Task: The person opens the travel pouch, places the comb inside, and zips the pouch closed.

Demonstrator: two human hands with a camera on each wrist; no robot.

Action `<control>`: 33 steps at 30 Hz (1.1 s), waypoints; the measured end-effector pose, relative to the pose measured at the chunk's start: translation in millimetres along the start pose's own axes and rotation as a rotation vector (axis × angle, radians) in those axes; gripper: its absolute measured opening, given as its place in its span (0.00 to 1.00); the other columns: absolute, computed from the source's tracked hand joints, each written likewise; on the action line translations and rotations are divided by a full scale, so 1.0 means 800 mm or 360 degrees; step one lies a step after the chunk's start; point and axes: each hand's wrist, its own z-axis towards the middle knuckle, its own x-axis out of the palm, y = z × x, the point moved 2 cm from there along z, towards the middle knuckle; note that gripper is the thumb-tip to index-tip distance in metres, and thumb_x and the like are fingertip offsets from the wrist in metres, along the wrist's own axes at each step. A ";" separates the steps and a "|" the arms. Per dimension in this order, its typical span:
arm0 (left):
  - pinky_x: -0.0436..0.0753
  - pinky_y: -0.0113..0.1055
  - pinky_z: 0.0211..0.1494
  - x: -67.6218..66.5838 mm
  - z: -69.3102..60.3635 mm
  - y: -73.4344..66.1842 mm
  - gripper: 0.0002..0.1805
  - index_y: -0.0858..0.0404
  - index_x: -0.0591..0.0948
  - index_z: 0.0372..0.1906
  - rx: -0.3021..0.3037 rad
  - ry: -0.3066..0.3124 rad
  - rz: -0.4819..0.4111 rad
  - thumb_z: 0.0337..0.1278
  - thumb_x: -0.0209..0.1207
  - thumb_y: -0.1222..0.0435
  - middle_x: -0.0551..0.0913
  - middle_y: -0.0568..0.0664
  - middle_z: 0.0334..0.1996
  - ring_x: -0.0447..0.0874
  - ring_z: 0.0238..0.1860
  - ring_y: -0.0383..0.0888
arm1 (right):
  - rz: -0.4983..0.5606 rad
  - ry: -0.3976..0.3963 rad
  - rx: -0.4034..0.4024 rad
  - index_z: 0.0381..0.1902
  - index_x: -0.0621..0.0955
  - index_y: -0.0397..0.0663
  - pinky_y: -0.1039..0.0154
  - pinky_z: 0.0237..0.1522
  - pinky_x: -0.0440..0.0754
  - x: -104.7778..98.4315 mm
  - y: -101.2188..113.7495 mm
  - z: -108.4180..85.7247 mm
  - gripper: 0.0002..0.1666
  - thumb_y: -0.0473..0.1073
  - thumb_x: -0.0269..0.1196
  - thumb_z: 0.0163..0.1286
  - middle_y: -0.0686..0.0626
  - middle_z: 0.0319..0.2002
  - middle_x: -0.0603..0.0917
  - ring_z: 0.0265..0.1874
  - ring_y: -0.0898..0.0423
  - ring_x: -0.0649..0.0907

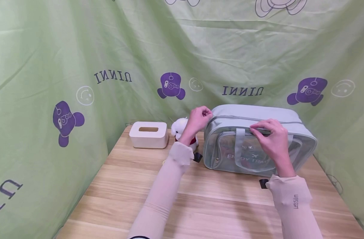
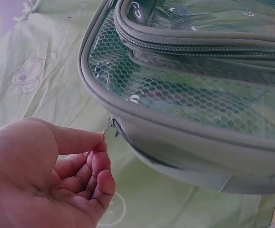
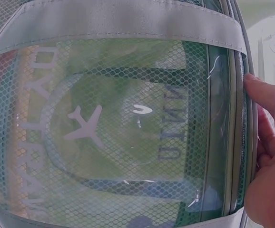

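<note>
A pale grey-green travel bag with clear mesh-lined sides stands on the table. A zipper runs along its top. At the bag's left end, my left hand pinches the small metal zipper pull between thumb and index finger, the other fingers curled in. My right hand holds the top front edge near the middle, thumb on the front side, as the right wrist view shows too. Beneath that hand hangs the bag's carry handle, over a clear front pocket with white lettering and an airplane print.
A white tissue box sits at the table's back left. Between it and the bag is a white plush toy in red, partly behind my left forearm. Green printed curtain hangs behind the wooden table.
</note>
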 end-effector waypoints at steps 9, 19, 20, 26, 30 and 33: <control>0.81 0.36 0.48 -0.007 -0.009 0.022 0.04 0.59 0.86 0.40 -0.0061 -0.0034 0.0017 0.67 0.63 0.65 0.85 0.47 0.35 0.82 0.39 0.42 | -0.0010 -0.0017 0.0007 0.33 0.89 0.35 0.78 0.52 0.65 0.002 0.001 -0.001 0.10 0.23 0.76 0.53 0.38 0.34 0.88 0.42 0.81 0.72; 0.82 0.36 0.49 -0.011 -0.022 0.039 0.05 0.60 0.86 0.42 -0.0098 -0.0055 0.0084 0.68 0.62 0.63 0.86 0.49 0.36 0.82 0.40 0.44 | -0.0013 -0.0040 -0.0022 0.33 0.89 0.35 0.78 0.51 0.65 0.002 0.002 -0.001 0.10 0.23 0.76 0.53 0.37 0.33 0.88 0.43 0.81 0.72; 0.82 0.36 0.49 -0.011 -0.024 0.040 0.06 0.61 0.86 0.42 -0.0096 -0.0064 0.0093 0.68 0.62 0.64 0.86 0.49 0.36 0.83 0.40 0.44 | -0.0013 -0.0039 -0.0023 0.33 0.89 0.35 0.78 0.51 0.65 0.003 0.002 -0.001 0.10 0.23 0.76 0.53 0.37 0.33 0.88 0.43 0.80 0.72; 0.82 0.36 0.49 -0.011 -0.032 0.046 0.06 0.62 0.86 0.43 -0.0092 -0.0094 0.0114 0.68 0.62 0.65 0.87 0.52 0.37 0.83 0.40 0.45 | -0.0016 -0.0041 -0.0032 0.33 0.89 0.35 0.78 0.50 0.65 0.003 -0.001 -0.003 0.10 0.23 0.76 0.53 0.37 0.33 0.87 0.43 0.80 0.71; 0.82 0.35 0.48 -0.010 -0.036 0.051 0.06 0.62 0.86 0.43 -0.0115 -0.0102 0.0115 0.68 0.62 0.65 0.86 0.52 0.37 0.82 0.39 0.45 | -0.0003 -0.0046 -0.0034 0.34 0.89 0.35 0.77 0.51 0.65 0.005 -0.003 -0.004 0.10 0.23 0.76 0.54 0.37 0.34 0.87 0.43 0.79 0.72; 0.81 0.35 0.47 -0.009 -0.039 0.055 0.06 0.63 0.85 0.42 -0.0115 -0.0104 0.0117 0.68 0.61 0.65 0.86 0.52 0.36 0.82 0.38 0.44 | 0.0004 -0.0055 -0.0035 0.34 0.89 0.35 0.77 0.51 0.65 0.005 -0.003 -0.004 0.10 0.23 0.76 0.53 0.37 0.34 0.87 0.43 0.79 0.72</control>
